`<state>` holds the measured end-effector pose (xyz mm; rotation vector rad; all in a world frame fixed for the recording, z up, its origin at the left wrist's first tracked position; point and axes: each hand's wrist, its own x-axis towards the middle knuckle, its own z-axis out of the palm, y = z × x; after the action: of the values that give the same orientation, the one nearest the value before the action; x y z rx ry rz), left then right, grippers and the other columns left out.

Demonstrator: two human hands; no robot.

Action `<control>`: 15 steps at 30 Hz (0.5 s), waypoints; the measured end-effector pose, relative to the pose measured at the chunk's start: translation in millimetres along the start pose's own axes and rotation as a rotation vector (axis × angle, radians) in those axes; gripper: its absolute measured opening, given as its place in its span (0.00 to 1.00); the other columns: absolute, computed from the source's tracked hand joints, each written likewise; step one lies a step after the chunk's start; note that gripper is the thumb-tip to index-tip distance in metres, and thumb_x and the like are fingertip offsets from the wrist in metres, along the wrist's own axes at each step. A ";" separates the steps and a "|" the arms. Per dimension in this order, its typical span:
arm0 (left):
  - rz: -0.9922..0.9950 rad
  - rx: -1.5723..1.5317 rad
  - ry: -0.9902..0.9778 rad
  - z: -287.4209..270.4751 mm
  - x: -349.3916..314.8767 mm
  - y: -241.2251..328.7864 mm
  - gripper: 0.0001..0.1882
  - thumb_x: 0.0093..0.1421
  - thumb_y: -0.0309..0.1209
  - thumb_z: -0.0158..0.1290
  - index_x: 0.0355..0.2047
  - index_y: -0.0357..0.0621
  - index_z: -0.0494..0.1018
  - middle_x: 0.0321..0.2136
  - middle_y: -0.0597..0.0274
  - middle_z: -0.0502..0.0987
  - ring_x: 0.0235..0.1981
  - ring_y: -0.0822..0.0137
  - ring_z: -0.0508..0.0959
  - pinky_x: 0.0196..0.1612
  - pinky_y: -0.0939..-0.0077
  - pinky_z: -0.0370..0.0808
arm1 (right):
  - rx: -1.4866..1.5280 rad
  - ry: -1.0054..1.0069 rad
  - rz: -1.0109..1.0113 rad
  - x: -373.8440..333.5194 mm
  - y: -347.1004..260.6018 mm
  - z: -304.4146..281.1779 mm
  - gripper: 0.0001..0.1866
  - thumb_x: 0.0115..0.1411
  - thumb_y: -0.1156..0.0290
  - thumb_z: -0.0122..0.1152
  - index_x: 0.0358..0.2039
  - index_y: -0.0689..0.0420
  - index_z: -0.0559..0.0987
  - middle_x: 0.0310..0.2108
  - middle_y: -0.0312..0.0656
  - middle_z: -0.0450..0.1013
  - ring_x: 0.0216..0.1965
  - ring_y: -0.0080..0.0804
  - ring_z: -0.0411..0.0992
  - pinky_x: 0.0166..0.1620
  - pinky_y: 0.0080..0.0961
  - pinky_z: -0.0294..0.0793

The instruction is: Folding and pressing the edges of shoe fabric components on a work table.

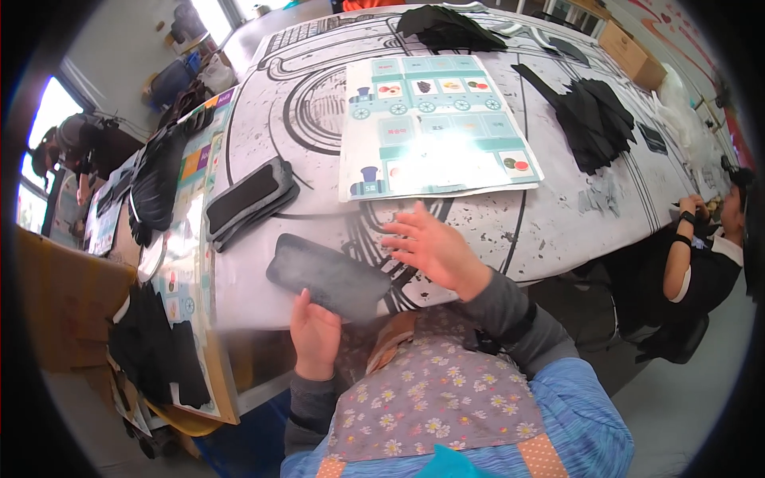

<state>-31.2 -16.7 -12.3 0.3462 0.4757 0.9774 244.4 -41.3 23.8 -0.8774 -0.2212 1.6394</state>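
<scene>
A dark grey, flat pad with rounded corners (327, 275), smeared by motion, is at the table's near edge. My left hand (314, 338) is at its lower edge, thumb against the pad and the other fingers partly hidden beneath it. Just right of the pad is my right hand (434, 248), open and holding nothing, with fingers spread toward the left. Several similar grey-edged pads with dark centres (251, 199) lie in a loose stack farther left on the table.
Glossy printed sheets with train pictures (438, 131) lie mid-table. Piles of black fabric pieces lie at the right (594, 123) and far side (446, 28). Black gloves (159, 183) rest on the left side table. A cardboard box (629, 54) stands far right; another person (701, 263) sits at right.
</scene>
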 end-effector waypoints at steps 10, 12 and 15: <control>0.011 -0.034 -0.011 3.6 3.2 -5.8 0.23 0.77 0.35 0.43 0.68 0.41 0.62 0.67 0.53 0.70 0.68 0.52 0.69 0.72 0.49 0.63 | 0.191 0.367 -0.345 -14.6 -76.5 -132.5 0.26 0.73 0.55 0.59 0.60 0.62 0.70 0.58 0.52 0.74 0.59 0.46 0.74 0.57 0.42 0.78; 0.019 -0.015 0.010 15.3 0.8 -1.0 0.22 0.76 0.33 0.43 0.67 0.41 0.61 0.65 0.54 0.70 0.67 0.54 0.70 0.70 0.51 0.66 | 0.086 0.477 -0.405 1.1 -97.1 -133.8 0.26 0.72 0.57 0.60 0.61 0.61 0.70 0.56 0.49 0.76 0.56 0.43 0.76 0.54 0.39 0.80; 0.006 0.031 0.010 16.0 -2.6 4.3 0.23 0.75 0.31 0.45 0.67 0.41 0.59 0.65 0.54 0.69 0.67 0.57 0.70 0.67 0.53 0.70 | -0.097 0.559 -0.496 14.2 -121.2 -143.3 0.24 0.71 0.61 0.62 0.62 0.61 0.71 0.55 0.46 0.78 0.51 0.38 0.79 0.48 0.32 0.83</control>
<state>-27.0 -17.8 3.9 0.3711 0.4997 0.9790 429.2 -39.5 -11.6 -1.2070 -0.1136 0.8908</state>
